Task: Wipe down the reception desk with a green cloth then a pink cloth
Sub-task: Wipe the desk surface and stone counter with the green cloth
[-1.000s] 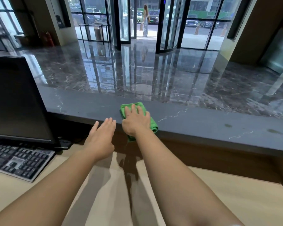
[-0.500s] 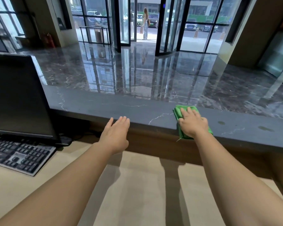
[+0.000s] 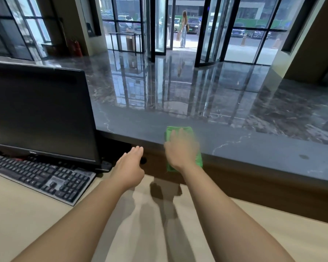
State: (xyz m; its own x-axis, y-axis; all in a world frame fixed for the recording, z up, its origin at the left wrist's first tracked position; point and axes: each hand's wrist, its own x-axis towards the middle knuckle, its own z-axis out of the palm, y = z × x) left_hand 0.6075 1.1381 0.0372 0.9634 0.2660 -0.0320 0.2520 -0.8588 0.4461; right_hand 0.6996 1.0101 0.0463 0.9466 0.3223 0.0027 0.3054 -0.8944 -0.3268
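Reception desk top ledge (image 3: 254,140): dark grey stone with pale veins, smooth, dull sheen. Ledge front (image 3: 254,178): brown wood, low lustre. Lower work surface (image 3: 27,214): pale beige laminate-like top, smooth and matt. Green cloth (image 3: 178,130): soft woven fabric, matt, slightly fuzzy. Monitor (image 3: 40,114): black plastic frame, dark satin screen. Keyboard (image 3: 40,175): black matt plastic keys, silver-grey surround. Lobby floor (image 3: 178,87): dark marbled stone, polished mirror-glossy. Entrance doors (image 3: 159,25): clear glass in dark metal frames.
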